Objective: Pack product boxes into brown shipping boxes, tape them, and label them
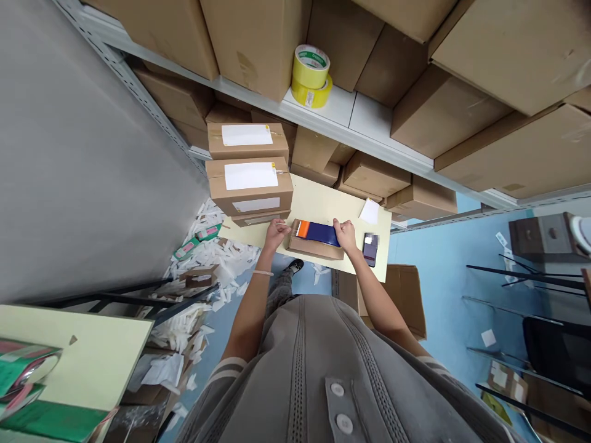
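A small cardboard box (318, 247) lies lengthwise on the pale yellow table (307, 191) in front of me. Over its top stretches a flat, dark blue thing with an orange end (322, 233); its exact kind is not clear. My right hand (345, 234) is closed around the blue end, at the box's right side. At the box's left end, my left hand (277, 232) has its fingers pinched together; what they hold, if anything, is too small to make out. A phone (370, 248) lies right of my right hand.
Labelled cartons (249, 184) are stacked at the table's left. A white paper (369, 211) lies at the back right. Yellow tape rolls (311, 75) sit on the shelf above, among large boxes. White paper strips (231, 261) litter the floor; an open carton (406, 298) stands below right.
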{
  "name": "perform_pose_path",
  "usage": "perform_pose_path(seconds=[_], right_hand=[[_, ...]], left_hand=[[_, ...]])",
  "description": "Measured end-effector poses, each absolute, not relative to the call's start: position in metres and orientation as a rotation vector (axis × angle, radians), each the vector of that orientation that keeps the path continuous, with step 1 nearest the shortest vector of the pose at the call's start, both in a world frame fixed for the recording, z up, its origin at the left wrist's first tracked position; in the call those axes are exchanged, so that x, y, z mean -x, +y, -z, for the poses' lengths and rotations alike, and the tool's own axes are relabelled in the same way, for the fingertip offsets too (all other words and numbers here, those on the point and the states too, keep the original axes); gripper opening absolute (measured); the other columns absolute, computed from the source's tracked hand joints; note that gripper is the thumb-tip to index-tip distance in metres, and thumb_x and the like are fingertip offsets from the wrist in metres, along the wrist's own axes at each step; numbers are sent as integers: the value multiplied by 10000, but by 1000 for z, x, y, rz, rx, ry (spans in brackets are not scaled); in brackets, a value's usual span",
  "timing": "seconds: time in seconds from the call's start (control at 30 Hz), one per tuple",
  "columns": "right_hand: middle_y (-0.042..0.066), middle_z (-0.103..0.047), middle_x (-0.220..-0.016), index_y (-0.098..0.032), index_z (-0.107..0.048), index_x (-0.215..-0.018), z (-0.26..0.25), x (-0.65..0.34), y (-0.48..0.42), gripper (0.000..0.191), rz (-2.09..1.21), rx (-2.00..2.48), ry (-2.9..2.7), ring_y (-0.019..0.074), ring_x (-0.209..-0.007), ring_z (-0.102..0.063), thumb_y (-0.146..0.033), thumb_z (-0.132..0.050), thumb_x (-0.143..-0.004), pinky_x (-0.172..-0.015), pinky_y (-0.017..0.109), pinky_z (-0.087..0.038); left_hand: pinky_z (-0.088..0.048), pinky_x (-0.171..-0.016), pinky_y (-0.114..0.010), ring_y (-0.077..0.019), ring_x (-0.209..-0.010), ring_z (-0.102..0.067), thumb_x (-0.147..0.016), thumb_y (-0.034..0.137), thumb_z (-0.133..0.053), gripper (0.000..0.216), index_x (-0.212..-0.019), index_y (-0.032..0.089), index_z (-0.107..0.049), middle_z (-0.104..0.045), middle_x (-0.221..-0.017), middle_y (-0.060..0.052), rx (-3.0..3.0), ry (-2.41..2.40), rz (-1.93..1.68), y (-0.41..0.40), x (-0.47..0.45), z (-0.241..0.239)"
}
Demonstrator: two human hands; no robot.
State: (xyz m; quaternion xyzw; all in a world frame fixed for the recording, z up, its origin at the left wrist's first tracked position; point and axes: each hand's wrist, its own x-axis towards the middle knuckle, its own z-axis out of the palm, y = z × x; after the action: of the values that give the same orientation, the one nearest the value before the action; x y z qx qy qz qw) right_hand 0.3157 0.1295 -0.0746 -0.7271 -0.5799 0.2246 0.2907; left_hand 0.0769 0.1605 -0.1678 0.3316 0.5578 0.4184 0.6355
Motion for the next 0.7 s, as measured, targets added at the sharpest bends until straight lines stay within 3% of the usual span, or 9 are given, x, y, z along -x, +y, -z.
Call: perform_pose_path(seconds=[0.1,0.2,0.3,0.37,0.5,0.7], right_hand=[[-26,-256,-394,-270,-161,-412,74,-315,129,627,-603,1920,-1560,147,-467,-318,-469,-416,-948,-757,349,-385],[-28,-262,-388,-273,-167,-411,75,-315,128,622,-616,1906,-1560,141,-455,-306,-482,-402,-947,-729,345,-384],[-24,-271,-381,-273,-183,-405,76,-315,126,634,-627,1912,-1540,147,-465,-351,-521,-400,-947,-693,331,-386],[-19,-281,-383,-275,-189,-403,76,-314,124,639,-619,1921,-1527,157,-484,-382,-538,-410,-942,-674,326,-385],[-6,-321,-398,-280,-214,-393,76,-312,123,644,-604,1927,-1509,168,-504,-400,-574,-418,-928,-661,329,-388],[-21,-279,-387,-279,-181,-413,77,-312,125,632,-641,1933,-1487,155,-479,-410,-572,-407,-925,-691,323,-417]], left_hand=[[-469,-882,-302,-148,-803,-646,-727,119,-664,314,-982,220,-511,-648,-720,28,-792,1273,-1014,153,-82,169],[-449,-933,-304,-151,-907,-626,-749,143,-659,357,-1069,228,-524,-646,-912,-7,-831,1319,-1059,146,-86,173],[-395,-1015,-339,-199,-1114,-558,-720,166,-712,331,-983,220,-518,-579,-1092,-55,-788,1536,-991,137,-88,181],[-355,-1051,-383,-246,-1196,-502,-710,210,-748,318,-880,214,-480,-549,-1075,-75,-728,1666,-913,130,-88,188],[-366,-1015,-381,-247,-1155,-512,-785,344,-715,310,-823,226,-431,-539,-1006,-69,-652,1684,-873,120,-92,199],[-445,-824,-274,-175,-969,-590,-924,549,-460,324,-862,232,-478,-584,-954,-45,-585,1522,-910,133,-97,199]])
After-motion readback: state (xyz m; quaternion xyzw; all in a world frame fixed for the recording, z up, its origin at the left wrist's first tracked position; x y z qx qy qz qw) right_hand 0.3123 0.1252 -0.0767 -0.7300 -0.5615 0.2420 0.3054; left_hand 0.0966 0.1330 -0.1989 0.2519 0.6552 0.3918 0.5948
